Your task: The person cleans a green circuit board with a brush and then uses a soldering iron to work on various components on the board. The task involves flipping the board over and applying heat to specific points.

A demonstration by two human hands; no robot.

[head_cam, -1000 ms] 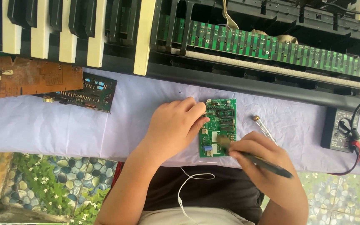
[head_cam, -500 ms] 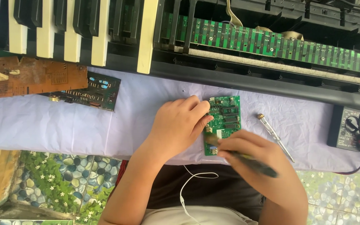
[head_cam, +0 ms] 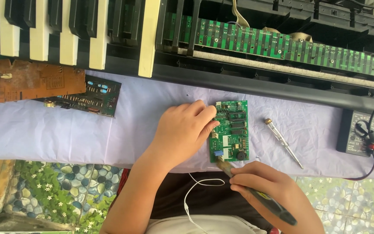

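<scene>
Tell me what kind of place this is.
Probably an informal electronics repair bench: an opened keyboard with keys removed, loose circuit boards like the green board under both hands, and a multimeter, all on a cloth-covered table.

**Board at centre, keyboard behind**

The small circuit board (head_cam: 231, 131) lies mid-bench (head_cam: 66, 134) — left hand (head_cam: 182, 130) on its left edge, right hand (head_cam: 267, 188) at its near edge with the soldering iron (head_cam: 256, 195) tip touching. Screwdriver (head_cam: 283, 143) just right; multimeter (head_cam: 356, 132) farther right. Two more boards (head_cam: 44, 89) far left — the opened keyboard (head_cam: 195, 39) behind everything.
</scene>
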